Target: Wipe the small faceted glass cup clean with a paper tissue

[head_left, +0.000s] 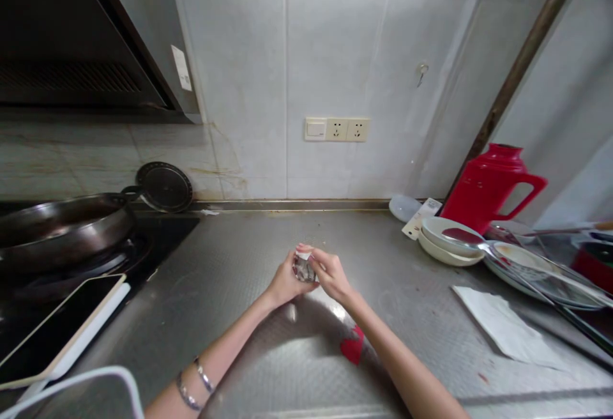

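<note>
Both my hands meet over the middle of the steel counter point(249, 342). My left hand point(286, 281) and my right hand point(331, 273) are both closed around a small clear glassy object point(303, 269) held between them, fingers pinching it from either side. What the object is I cannot make out. A small red piece point(353, 346) lies on the counter under my right forearm. Two bracelets point(194, 384) circle my left wrist.
A dark wok point(62, 227) sits on the stove at the left, with a tablet point(57, 329) in front of it. At the right stand a red jug point(488, 186), stacked white plates point(447, 240), a ladle, and a white cloth point(502, 326). Wall sockets point(337, 129) are behind.
</note>
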The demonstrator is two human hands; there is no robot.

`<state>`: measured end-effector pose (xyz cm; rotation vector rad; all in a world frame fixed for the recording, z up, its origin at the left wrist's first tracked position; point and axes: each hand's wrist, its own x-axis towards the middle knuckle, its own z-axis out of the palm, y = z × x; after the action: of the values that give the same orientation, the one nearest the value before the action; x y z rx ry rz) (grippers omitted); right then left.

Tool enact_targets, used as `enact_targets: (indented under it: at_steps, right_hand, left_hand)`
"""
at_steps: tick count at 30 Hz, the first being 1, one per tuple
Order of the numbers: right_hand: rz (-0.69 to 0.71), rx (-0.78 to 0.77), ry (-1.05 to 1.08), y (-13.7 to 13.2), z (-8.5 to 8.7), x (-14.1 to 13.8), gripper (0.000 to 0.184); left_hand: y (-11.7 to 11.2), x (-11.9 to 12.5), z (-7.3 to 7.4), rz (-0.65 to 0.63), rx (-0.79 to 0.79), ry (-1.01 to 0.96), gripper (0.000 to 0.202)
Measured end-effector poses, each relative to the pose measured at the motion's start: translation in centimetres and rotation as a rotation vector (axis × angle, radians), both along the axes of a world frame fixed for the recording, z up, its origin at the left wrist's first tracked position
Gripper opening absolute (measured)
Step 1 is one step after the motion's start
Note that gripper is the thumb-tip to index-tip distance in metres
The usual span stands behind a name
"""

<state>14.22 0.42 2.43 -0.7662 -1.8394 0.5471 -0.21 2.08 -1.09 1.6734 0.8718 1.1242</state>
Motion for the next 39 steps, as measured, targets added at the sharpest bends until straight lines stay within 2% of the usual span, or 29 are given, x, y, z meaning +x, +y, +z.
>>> enact_targets:
  at_steps: [3,6,10,12,15,18,27,30,32,35,37,39]
  right_hand:
    - [0.057,0.06,-0.028,-0.2,0.2,0.0,0.034]
    - [0.101,0.012,0.016,-0.2,0.4,0.2,0.033]
    - [-0.058,-0.167,0.29,0.7,0.2,0.7,0.04]
    - [-0.157,-0.202,0.374,1.3,-0.1,0.8,0.041]
    - [-0.176,-0.197,0.312,1.9,-0.6,0.7,0.038]
    - [-0.065,-0.208,0.227,1.7,-0.8,0.4,0.037]
    - [-0.05,-0.069,0.155,0.1,0.0,0.2,0.034]
    - [-0.017,-0.084,0.118,-0.1,0.4,0.2,0.034]
    - [-0.035,-0.122,0.163,0.0,0.5,0.2,0.034]
    - [-0.146,-0.12,0.289,0.5,0.2,0.1,0.032]
    - [-0.206,-0.043,0.267,0.9,-0.3,0.0,0.029]
    - [-0.195,0.061,0.144,1.2,-0.8,0.0,0.028]
  left_hand:
    - [0.5,-0.1,-0.1,0.023,-0.035,-0.059,0.065]
    - [0.8,-0.4,0.1,0.048,-0.115,-0.038,0.064]
    - [0.8,-0.9,0.7,0.078,-0.069,-0.044,0.066]
    - [0.6,-0.9,0.9,0.097,-0.015,-0.009,0.07]
    - [0.1,-0.7,1.0,0.051,0.034,0.07,0.075]
    - [-0.2,-0.4,0.9,0.013,0.035,0.087,0.08]
    - [0.1,-0.1,1.0,0.075,-0.115,-0.103,0.067]
    - [0.5,-0.3,1.0,0.106,-0.138,-0.117,0.063]
    - [0.7,-0.5,1.0,0.139,-0.158,-0.086,0.06]
    - [0.8,-0.5,0.7,0.203,-0.158,-0.005,0.064]
    - [0.7,-0.4,0.3,0.227,-0.126,0.064,0.068]
    - [0.6,-0.1,-0.2,0.241,-0.069,0.13,0.068]
